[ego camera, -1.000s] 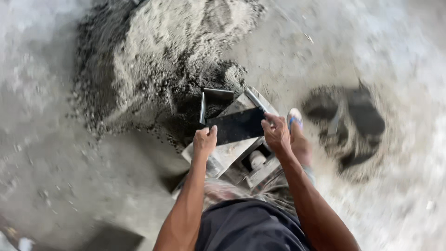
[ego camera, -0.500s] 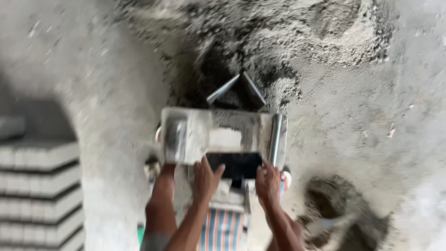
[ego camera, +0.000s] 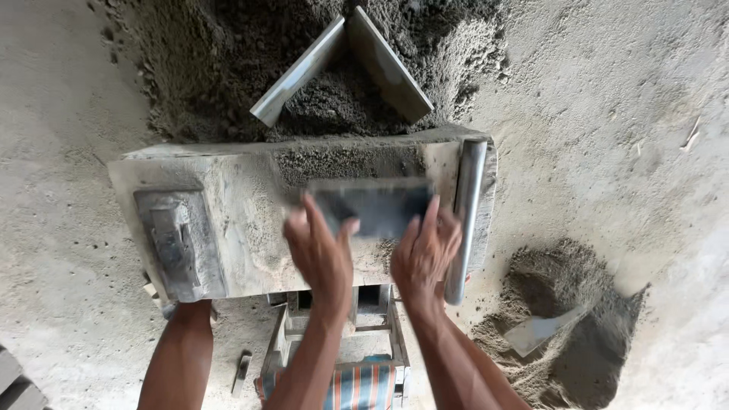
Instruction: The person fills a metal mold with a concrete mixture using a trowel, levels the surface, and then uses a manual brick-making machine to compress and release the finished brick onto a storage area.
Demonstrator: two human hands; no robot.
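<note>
Both my hands grip a dark, flat rectangular plate [ego camera: 372, 206], blurred by motion, just above the middle of a mortar-crusted work slab [ego camera: 235, 205]. My left hand [ego camera: 323, 254] holds the plate's near left corner. The near right corner is in my right hand [ego camera: 425, 254]. Damp grey mix covers the slab's far edge behind the plate.
A metal pipe [ego camera: 466, 212] lies along the slab's right end, and a grey metal mould with a handle [ego camera: 178, 243] sits at its left. Two flat boards [ego camera: 342, 57] form a V in the sand heap [ego camera: 228, 68]. A trowel [ego camera: 541, 331] lies in a smaller pile at right. My leg [ego camera: 178, 357] is at lower left.
My hands have carried the dark plate from the slab's near edge farther onto its middle. My head has come closer and now looks more squarely down on the slab.
</note>
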